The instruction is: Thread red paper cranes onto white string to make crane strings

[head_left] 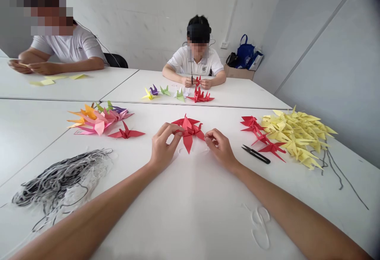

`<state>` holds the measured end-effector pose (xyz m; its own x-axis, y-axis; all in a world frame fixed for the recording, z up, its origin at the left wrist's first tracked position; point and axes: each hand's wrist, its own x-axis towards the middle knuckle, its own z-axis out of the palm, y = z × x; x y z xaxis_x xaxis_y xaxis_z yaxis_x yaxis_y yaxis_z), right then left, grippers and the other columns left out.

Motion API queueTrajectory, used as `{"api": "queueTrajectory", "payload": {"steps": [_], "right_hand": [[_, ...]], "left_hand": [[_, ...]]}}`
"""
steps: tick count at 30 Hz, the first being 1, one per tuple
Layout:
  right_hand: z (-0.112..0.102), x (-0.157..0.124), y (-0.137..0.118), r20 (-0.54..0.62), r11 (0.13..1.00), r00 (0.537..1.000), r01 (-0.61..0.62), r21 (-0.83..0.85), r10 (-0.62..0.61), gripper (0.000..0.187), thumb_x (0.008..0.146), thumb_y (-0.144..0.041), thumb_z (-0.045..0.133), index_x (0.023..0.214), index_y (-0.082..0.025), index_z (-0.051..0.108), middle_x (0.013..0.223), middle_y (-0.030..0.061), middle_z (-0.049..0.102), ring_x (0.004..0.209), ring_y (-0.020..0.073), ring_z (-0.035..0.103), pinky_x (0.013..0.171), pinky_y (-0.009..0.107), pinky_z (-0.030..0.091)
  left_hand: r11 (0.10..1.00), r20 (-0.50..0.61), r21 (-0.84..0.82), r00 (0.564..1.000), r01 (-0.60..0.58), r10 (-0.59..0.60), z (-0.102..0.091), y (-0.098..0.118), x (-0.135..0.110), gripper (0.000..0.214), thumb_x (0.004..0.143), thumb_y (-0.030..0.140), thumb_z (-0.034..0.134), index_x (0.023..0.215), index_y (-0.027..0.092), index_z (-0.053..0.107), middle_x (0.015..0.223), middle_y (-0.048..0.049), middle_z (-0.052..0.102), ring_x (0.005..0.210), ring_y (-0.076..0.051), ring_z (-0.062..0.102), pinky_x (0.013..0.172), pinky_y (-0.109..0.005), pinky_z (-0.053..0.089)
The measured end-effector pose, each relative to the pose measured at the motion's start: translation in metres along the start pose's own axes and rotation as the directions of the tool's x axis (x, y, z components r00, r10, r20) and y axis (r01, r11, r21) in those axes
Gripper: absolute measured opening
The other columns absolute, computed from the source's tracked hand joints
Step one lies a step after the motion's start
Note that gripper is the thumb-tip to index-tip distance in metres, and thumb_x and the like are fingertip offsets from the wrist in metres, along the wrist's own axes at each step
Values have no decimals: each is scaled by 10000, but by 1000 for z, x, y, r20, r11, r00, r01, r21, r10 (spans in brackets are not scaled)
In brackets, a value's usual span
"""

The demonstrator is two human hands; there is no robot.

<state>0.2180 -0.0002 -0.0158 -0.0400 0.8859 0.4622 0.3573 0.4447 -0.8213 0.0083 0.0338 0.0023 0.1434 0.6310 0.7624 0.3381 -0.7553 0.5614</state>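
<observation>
A red folded paper crane (187, 132) is in front of me, its wings spread and one pointing toward me. My left hand (164, 143) pinches it from the left between thumb and fingertips. Closed fingers of my right hand (221, 147) meet a red wing tip on the other side. More red folded paper (192, 121) shows just behind, partly covered, so I cannot tell how many cranes are there. Thin white thread (204, 150) lies on the table by my right fingertips.
Black thread snips (257, 154), red cranes (271, 147) and a yellow crane pile (297, 133) are on the right. Left are pink and orange cranes (99, 121), one red crane (126, 132) and tangled cords (62, 177). White string (261, 224) lies nearer. Two people sit opposite, handling paper.
</observation>
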Motion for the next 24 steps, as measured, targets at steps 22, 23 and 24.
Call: {"api": "queueTrajectory", "payload": {"steps": [22, 23, 24], "right_hand": [[2, -15, 9, 189, 905, 922, 373, -203, -338, 97, 940, -138, 484, 911, -221, 525, 802, 6, 562, 644, 120, 500, 582, 247, 437], [2, -15, 9, 193, 905, 922, 373, -203, -336, 97, 940, -137, 485, 911, -221, 523, 801, 5, 561, 648, 120, 502, 587, 248, 438], [2, -15, 9, 197, 905, 921, 374, -204, -336, 97, 940, -136, 486, 910, -221, 522, 800, 4, 562, 650, 120, 503, 592, 249, 440]], "left_hand": [[920, -231, -38, 892, 391, -388, -16, -36, 15, 138, 851, 192, 530, 943, 219, 628, 902, -18, 643, 847, -161, 607, 796, -294, 470], [908, -247, -10, 879, 418, -407, -19, -42, 17, 141, 845, 188, 522, 929, 218, 631, 924, -22, 652, 873, -169, 611, 818, -305, 469], [887, -244, 10, 861, 463, -446, -21, -48, 17, 150, 839, 188, 514, 925, 219, 634, 927, -24, 658, 879, -176, 614, 825, -316, 469]]}}
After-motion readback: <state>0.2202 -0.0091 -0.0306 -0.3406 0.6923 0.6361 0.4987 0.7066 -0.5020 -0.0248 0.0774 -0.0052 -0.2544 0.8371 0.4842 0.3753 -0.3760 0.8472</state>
